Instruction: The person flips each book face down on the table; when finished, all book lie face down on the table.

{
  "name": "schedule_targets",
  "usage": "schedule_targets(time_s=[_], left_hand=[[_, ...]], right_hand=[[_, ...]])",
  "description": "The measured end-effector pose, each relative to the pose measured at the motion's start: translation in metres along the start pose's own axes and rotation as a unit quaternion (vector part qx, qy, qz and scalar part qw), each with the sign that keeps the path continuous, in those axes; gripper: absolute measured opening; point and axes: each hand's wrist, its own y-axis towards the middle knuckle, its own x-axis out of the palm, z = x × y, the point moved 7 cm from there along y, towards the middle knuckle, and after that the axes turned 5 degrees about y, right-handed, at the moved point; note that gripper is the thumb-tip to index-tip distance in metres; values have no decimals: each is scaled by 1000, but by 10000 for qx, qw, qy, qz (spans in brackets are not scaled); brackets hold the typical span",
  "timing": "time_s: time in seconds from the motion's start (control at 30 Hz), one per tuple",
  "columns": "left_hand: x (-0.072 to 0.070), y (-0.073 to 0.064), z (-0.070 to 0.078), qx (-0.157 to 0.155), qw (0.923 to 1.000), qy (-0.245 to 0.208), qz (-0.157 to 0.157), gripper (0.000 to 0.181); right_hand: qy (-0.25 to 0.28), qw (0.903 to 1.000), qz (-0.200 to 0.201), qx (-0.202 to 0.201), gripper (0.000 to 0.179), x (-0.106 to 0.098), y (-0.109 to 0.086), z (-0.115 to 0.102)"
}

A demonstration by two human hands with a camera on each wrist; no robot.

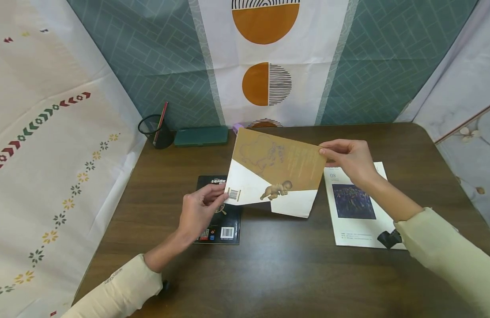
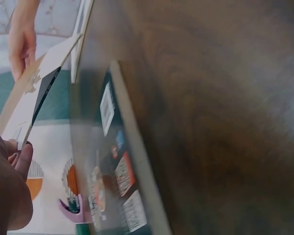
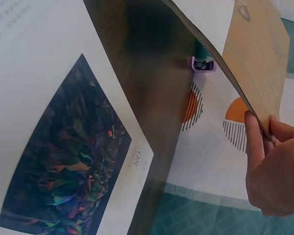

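A thin tan-and-white book (image 1: 284,165) is held up above the table, tilted, its cover showing a baby figure and a barcode. My left hand (image 1: 201,212) pinches its lower left corner, thumb in front. With thumb and fingers, my right hand (image 1: 350,159) pinches the upper right edge; the thin spread of pages shows in the right wrist view. A dark flap parts from the cover in the left wrist view. Under my left hand lies a black book (image 1: 229,225) with a barcode, partly hidden. Below my right forearm lies a white book (image 1: 350,232) with a dark picture.
At the back left stand a black mesh pen cup (image 1: 163,138) with a red pencil and a green case (image 1: 201,137). A purple object (image 1: 237,127) peeks out behind the held book. Patterned cloths hang behind and beside the brown table (image 1: 284,274).
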Motion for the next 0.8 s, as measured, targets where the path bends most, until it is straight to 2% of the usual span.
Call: schedule_targets(time_s=[0.37, 0.6, 0.8], left_hand=[[22, -20, -13, -699, 9957, -399, -453, 24], [36, -30, -18, -1108, 9887, -715, -714, 18], [45, -38, -21, -1306, 9852, -642, -905, 17]], right_hand=[[221, 9997, -86, -73, 36, 12, 25, -5], [46, 9997, -41, -239, 34, 23, 40, -7], [-101, 9991, -42, -408, 27, 35, 52, -5]])
